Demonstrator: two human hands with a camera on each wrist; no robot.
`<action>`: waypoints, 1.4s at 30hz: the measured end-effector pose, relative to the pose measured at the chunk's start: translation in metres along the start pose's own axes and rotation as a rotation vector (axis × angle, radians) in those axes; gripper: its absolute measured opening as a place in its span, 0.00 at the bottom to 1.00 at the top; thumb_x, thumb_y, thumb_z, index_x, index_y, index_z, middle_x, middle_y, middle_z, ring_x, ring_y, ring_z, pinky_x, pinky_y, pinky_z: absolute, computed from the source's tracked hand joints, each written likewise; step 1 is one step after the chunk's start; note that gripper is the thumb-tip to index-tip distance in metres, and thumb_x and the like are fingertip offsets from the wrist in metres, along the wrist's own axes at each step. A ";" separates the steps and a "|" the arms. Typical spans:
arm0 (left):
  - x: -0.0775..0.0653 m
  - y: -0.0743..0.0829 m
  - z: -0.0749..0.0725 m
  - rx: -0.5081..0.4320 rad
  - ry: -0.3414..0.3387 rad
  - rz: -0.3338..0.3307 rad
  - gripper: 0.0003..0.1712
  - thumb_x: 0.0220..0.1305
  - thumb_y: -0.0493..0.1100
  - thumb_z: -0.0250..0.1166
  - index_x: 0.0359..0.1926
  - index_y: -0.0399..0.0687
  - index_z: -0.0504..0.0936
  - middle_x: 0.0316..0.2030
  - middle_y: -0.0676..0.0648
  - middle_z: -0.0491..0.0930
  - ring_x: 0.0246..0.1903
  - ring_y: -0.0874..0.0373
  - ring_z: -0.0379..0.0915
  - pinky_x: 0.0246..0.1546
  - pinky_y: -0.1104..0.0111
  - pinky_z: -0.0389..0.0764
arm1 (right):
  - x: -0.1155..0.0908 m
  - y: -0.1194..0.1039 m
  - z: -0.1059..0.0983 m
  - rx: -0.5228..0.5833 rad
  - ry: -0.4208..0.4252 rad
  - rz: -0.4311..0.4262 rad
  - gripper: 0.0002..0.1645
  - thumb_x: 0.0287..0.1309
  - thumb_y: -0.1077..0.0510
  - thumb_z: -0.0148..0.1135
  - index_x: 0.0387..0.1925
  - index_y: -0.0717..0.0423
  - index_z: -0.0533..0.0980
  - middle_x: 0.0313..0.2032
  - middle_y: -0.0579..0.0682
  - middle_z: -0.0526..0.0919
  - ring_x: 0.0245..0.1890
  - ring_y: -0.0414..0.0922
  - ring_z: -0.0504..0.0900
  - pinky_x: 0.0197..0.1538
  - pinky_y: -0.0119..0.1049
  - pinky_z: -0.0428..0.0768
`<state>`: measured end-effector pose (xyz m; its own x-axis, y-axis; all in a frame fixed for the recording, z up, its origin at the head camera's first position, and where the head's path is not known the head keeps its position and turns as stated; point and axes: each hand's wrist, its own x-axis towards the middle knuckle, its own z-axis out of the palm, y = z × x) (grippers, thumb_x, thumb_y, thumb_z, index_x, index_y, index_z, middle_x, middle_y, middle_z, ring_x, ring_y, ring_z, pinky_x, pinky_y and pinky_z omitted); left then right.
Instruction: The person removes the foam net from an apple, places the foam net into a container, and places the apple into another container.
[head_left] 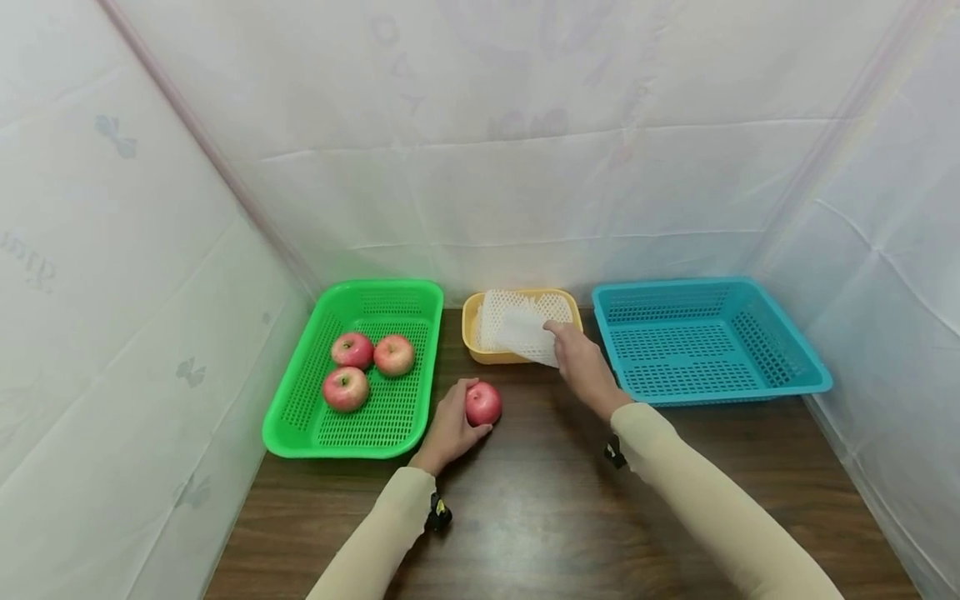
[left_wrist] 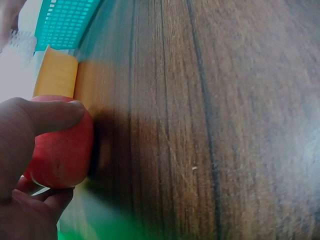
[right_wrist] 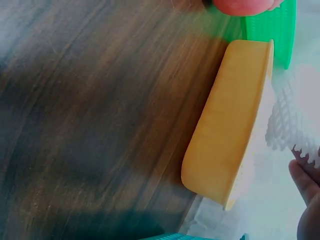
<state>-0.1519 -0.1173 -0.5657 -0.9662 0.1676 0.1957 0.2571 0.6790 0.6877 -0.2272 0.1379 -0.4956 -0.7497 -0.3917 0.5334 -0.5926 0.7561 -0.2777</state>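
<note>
A red apple [head_left: 483,405] rests on the wooden table with my left hand [head_left: 448,427] curled around its left side. In the left wrist view the thumb [left_wrist: 57,115] lies across the apple's top, and the other fingers reach beneath it. Over the small yellow basket [head_left: 495,358], my right hand [head_left: 581,365] pinches a white foam fruit net [head_left: 528,335] by its right edge. The right wrist view shows the fingertips at the end of the mesh, partly covered by it. More white foam nets [head_left: 504,307] lie in the yellow basket.
At the left stands a green basket [head_left: 300,417] with three apples [head_left: 347,389] in it. A blue basket [head_left: 720,396] is at the right, beside the yellow one. White sheeting [head_left: 525,192] encloses the table [head_left: 540,517] at the back and sides.
</note>
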 end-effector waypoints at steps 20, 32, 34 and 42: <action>-0.003 0.000 0.007 0.012 0.031 0.023 0.46 0.42 0.41 0.81 0.63 0.44 0.67 0.56 0.41 0.74 0.54 0.44 0.73 0.55 0.52 0.75 | 0.014 0.014 0.012 0.134 0.110 0.104 0.20 0.65 0.67 0.57 0.58 0.60 0.76 0.51 0.59 0.81 0.38 0.50 0.82 0.39 0.43 0.83; -0.004 -0.002 0.004 0.004 0.059 0.049 0.47 0.42 0.41 0.81 0.62 0.41 0.67 0.56 0.41 0.74 0.54 0.44 0.74 0.55 0.52 0.75 | 0.025 0.019 0.025 0.212 0.119 0.280 0.20 0.69 0.63 0.52 0.60 0.59 0.75 0.29 0.57 0.79 0.12 0.41 0.64 0.19 0.36 0.67; -0.004 -0.002 0.004 0.004 0.054 0.043 0.47 0.42 0.41 0.81 0.62 0.42 0.67 0.56 0.41 0.74 0.54 0.44 0.74 0.55 0.52 0.75 | 0.027 0.020 0.025 0.224 0.120 0.299 0.21 0.69 0.63 0.52 0.61 0.59 0.75 0.24 0.54 0.76 0.10 0.41 0.61 0.18 0.36 0.65; -0.002 -0.002 0.002 0.006 0.048 0.037 0.46 0.42 0.41 0.81 0.62 0.43 0.67 0.57 0.41 0.74 0.54 0.45 0.74 0.54 0.52 0.75 | 0.035 0.020 0.030 0.268 0.110 0.433 0.21 0.68 0.61 0.54 0.61 0.57 0.75 0.19 0.54 0.75 0.12 0.44 0.65 0.18 0.36 0.68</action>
<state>-0.1504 -0.1170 -0.5688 -0.9539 0.1584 0.2548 0.2927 0.6775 0.6747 -0.2738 0.1236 -0.5068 -0.9160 -0.0048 0.4011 -0.3007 0.6701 -0.6786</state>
